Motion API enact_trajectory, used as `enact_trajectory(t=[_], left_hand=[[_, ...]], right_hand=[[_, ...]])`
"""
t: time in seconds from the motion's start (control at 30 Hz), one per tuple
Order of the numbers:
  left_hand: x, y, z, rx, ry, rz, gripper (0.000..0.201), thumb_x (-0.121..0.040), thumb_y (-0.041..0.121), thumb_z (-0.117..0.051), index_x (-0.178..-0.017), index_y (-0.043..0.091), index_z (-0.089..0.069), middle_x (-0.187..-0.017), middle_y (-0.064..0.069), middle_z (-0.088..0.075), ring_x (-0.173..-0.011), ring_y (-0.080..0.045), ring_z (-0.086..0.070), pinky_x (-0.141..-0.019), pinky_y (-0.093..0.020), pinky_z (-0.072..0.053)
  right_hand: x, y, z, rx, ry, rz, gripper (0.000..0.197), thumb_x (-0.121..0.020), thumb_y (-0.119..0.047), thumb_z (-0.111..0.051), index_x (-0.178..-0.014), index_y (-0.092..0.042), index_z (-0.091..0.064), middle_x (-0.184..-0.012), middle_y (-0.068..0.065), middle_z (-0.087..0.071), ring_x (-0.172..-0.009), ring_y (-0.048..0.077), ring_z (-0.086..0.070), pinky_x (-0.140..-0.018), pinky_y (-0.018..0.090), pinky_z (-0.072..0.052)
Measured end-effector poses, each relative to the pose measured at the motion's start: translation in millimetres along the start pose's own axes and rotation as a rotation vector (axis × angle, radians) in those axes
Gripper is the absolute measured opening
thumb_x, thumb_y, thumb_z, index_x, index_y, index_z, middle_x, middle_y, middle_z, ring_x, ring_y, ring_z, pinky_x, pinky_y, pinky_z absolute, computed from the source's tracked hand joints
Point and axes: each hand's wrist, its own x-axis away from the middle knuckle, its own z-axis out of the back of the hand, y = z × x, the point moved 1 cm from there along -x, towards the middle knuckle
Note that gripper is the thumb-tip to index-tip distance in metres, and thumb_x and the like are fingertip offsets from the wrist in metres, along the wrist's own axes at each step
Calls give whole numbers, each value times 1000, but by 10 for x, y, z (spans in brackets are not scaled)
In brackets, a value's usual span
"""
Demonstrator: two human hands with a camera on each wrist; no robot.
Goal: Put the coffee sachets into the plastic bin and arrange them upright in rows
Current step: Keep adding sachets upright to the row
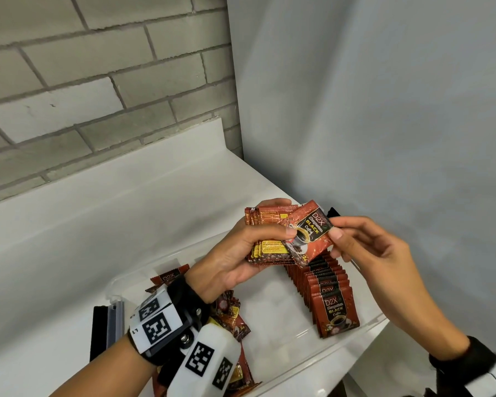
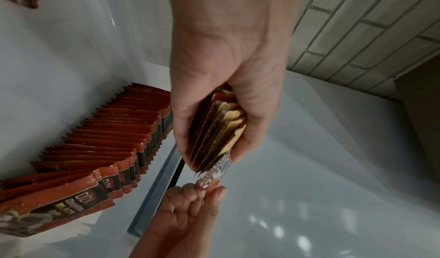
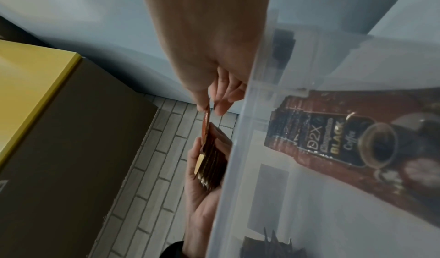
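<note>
Your clear plastic bin (image 1: 355, 336) sits on the white counter (image 1: 126, 213), and along its right side a leaning row of sachets (image 1: 327, 285) runs away from you. Loose sachets (image 1: 235, 319) lie flat at its left end. Above the bin your left hand (image 1: 235, 259) is curled around a stack of sachets (image 1: 269, 239). Your right hand (image 1: 370, 247) pinches the top sachet (image 1: 309, 233) by its right edge, face up, long axis tilted. The row lies directly below that pinch, so the right hand is nearer.
</note>
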Motion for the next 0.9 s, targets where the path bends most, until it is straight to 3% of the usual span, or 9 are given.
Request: enact_trajectory(t=[0.17,0.3,0.37,0.43,0.53,0.63,0.7,0.8,0.9], left_hand=[[10,-8,-7,-11,-24,16,40,-66,1,-73,-100,20,-69,-103,-12,-71,-86,-26,-70,-75,-35,-56],[-5,-15,29,-40,-31,42,54,-42,24,-95,-92,18,-76,-98,-12,-73,-84,-23,-70,-83,-36,-55],[-10,-3,53,-13,-8,43,50,-47,23,-93,-94,15,-76,-99,-13,-72,-85,-23,-71,-85,-37,-55],[-6,6,47,17,9,43,36,-61,19,-83,-95,12,-75,-98,-14,-72,-82,-23,-71,-79,-36,-58],[15,9,14,10,42,50,22,-75,17,-74,-96,11,-74,-97,-14,-72,-79,-23,-71,-73,-35,-59],[26,10,-11,-5,51,52,21,-77,21,-71,-95,12,-74,-97,-13,-72,-80,-23,-71,-76,-36,-57],[28,8,-12,-7,57,54,19,-77,20,-68,-94,12,-74,-96,-13,-72,-79,-23,-71,-76,-36,-57],[30,5,-5,-1,44,70,18,-76,16,-71,-93,11,-75,-96,-14,-72,-80,-23,-71,-77,-36,-57],[8,-9,30,-8,47,77,34,-60,10,-78,-94,13,-74,-101,-16,-71,-86,-26,-70,-79,-38,-57]], right_hand=[[-41,23,55,0,-17,-80,23,-73,-20,-71,-95,-11,-71,-72,-1,-68,-58,8,-55,-58,13,-48],[-81,-69,189,54,-73,-92,20,-70,-16,-70,-90,-10,-70,-72,2,-71,-60,7,-62,-56,11,-49],[-77,-132,279,174,-170,-90,12,-74,-12,-72,-86,-13,-72,-74,5,-72,-65,8,-66,-59,14,-51],[-57,-188,371,381,-282,-51,8,-75,-29,-75,-81,-25,-73,-77,3,-71,-64,8,-62,-58,19,-50],[-20,-159,497,804,-396,95,33,-66,-71,-63,-84,-44,-68,-80,-9,-67,-78,6,-60,-63,13,-48],[16,-118,485,996,-454,273,10,-73,-46,-73,-75,-45,-63,-73,-13,-60,-86,1,-53,-66,8,-41],[22,-46,456,1104,-519,440,24,-70,-26,-81,-76,-41,-62,-73,-23,-57,-81,-2,-45,-65,9,-38],[27,20,396,1252,-610,525,24,-64,-28,-86,-72,-33,-64,-75,-25,-49,-77,2,-27,-60,14,-38],[30,81,351,1340,-630,541,28,-59,-31,-89,-68,-33,-62,-78,-19,-47,-78,5,-25,-51,19,-42]])
